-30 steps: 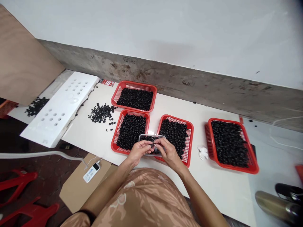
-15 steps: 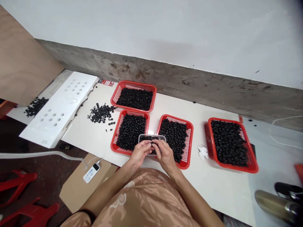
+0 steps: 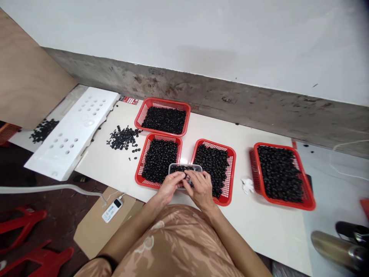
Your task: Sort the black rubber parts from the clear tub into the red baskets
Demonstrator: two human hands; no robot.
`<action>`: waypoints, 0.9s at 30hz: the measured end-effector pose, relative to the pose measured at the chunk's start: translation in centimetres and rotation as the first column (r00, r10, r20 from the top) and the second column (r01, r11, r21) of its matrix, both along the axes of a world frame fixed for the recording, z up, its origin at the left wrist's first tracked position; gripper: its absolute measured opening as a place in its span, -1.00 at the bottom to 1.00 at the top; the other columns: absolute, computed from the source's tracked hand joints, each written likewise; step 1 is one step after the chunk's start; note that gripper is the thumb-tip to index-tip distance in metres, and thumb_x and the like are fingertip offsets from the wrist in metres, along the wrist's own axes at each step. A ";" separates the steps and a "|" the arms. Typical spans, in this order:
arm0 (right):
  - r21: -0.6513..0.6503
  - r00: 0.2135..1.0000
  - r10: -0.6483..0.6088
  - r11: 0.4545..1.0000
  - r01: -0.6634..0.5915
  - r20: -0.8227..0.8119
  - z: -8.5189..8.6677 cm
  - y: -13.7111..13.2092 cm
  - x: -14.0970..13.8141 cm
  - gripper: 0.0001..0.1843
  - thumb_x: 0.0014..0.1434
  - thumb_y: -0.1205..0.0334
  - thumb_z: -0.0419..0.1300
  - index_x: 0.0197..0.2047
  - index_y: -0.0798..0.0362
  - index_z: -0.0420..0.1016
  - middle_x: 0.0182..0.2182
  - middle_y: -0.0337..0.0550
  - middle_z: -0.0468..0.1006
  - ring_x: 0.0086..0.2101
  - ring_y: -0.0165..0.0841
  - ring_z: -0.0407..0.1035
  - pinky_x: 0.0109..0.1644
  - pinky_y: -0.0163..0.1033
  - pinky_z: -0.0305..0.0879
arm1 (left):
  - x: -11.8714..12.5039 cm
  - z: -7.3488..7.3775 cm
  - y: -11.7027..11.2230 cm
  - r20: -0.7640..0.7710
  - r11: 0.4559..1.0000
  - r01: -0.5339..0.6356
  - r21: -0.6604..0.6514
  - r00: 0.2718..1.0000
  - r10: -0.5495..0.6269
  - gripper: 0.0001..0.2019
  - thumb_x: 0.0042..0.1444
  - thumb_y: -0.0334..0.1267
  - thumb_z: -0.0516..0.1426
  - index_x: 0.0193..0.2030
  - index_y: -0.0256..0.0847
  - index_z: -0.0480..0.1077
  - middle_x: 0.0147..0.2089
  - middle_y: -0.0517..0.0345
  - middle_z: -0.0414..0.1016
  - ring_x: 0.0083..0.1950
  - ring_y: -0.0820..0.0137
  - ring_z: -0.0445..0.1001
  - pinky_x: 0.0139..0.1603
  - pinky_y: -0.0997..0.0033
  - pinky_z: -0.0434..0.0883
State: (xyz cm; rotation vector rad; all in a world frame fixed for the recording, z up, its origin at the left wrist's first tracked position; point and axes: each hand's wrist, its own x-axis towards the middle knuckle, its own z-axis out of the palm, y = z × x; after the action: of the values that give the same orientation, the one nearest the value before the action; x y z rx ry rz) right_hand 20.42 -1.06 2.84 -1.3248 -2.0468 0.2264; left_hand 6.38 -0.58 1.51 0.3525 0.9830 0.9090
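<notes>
Both hands meet over a small clear plastic tub (image 3: 198, 167) holding small black parts. My left hand (image 3: 170, 186) pinches with thumb and forefinger around a small black part (image 3: 185, 174), mostly hidden by the fingertips. My right hand (image 3: 201, 189) has its fingers closed against the same spot from the other side. Just left of the tub is a red basket (image 3: 138, 174) full of round black pieces. To the right stands another red basket (image 3: 232, 173) with similar black pieces. Behind them lies a third red basket (image 3: 188, 115) of finer black parts.
A fourth red basket (image 3: 308, 192) stands farther right, beside crumpled white tissue (image 3: 247, 186). Loose black parts (image 3: 123, 137) are heaped on the white table (image 3: 106, 165). A white panel with holes (image 3: 69, 130) lies left. Metallic cylindrical objects (image 3: 331, 246) stand at right.
The fingers of my right hand have shifted slightly, curling a little more over the black part. My left hand stays nearly in place. The baskets and tub have not moved.
</notes>
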 end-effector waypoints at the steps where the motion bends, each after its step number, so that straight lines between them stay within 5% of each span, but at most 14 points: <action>1: -0.012 1.000 0.006 1.000 -0.006 0.010 0.0 0.1 0.0 -0.75 0.25 0.24 0.11 -0.01 0.10 0.39 -0.15 -0.05 0.57 -0.15 -0.32 0.42 0.01 -0.15 0.08 | 0.0 -0.1 0.0 -0.018 1.000 0.011 0.016 1.000 -0.011 -0.73 -0.13 -0.17 0.34 -0.32 -0.30 0.52 -0.30 0.08 0.51 -0.31 0.46 0.41 -0.25 0.51 0.31; 10: -0.089 0.973 0.157 0.986 -0.144 0.169 0.0 1.2 0.2 -0.76 0.24 0.20 0.10 -0.06 0.11 0.41 -0.20 -0.03 0.57 -0.20 -0.24 0.41 0.06 -0.01 0.03 | -0.2 0.7 -0.2 -0.251 0.985 0.047 0.167 0.968 -0.004 -0.76 -0.07 -0.15 0.28 -0.35 -0.31 0.53 -0.34 0.07 0.54 -0.34 0.42 0.41 -0.20 0.44 0.30; 16: -0.077 0.979 0.193 0.979 -0.188 0.066 -0.5 1.2 0.3 -0.75 0.27 0.23 0.07 0.00 0.09 0.37 -0.18 -0.04 0.57 -0.20 -0.28 0.43 0.05 -0.04 0.09 | -1.0 1.4 -0.3 -0.265 0.976 0.112 0.188 0.962 -0.059 -0.71 -0.06 -0.11 0.28 -0.29 -0.32 0.54 -0.28 0.03 0.56 -0.26 0.36 0.44 -0.13 0.41 0.31; 22: -0.067 0.938 0.345 0.937 -0.343 0.019 -0.8 1.4 1.2 -0.72 0.27 0.26 0.05 0.03 0.13 0.31 -0.21 0.00 0.53 -0.20 -0.26 0.41 -0.02 -0.07 0.28 | -1.1 0.6 -0.8 -0.352 0.956 0.174 0.235 0.932 -0.084 -0.76 0.01 -0.13 0.24 -0.34 -0.29 0.56 -0.31 0.08 0.55 -0.26 0.36 0.42 -0.13 0.42 0.30; 27: -0.048 0.939 0.339 0.940 -0.337 0.057 -1.7 1.0 1.0 -0.69 0.29 0.26 -0.01 0.07 0.15 0.30 -0.20 0.04 0.51 -0.16 -0.22 0.40 -0.03 -0.06 0.37 | -0.9 0.5 -0.9 -0.410 0.941 0.217 0.259 0.907 -0.096 -0.77 0.04 -0.13 0.21 -0.38 -0.29 0.55 -0.34 0.09 0.54 -0.28 0.36 0.42 -0.15 0.43 0.31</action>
State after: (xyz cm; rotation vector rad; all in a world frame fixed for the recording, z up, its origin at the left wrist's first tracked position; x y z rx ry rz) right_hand 21.39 -0.09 1.15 -1.0039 -2.3291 0.3802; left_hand 5.49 -1.49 1.98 0.8898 1.1641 0.8542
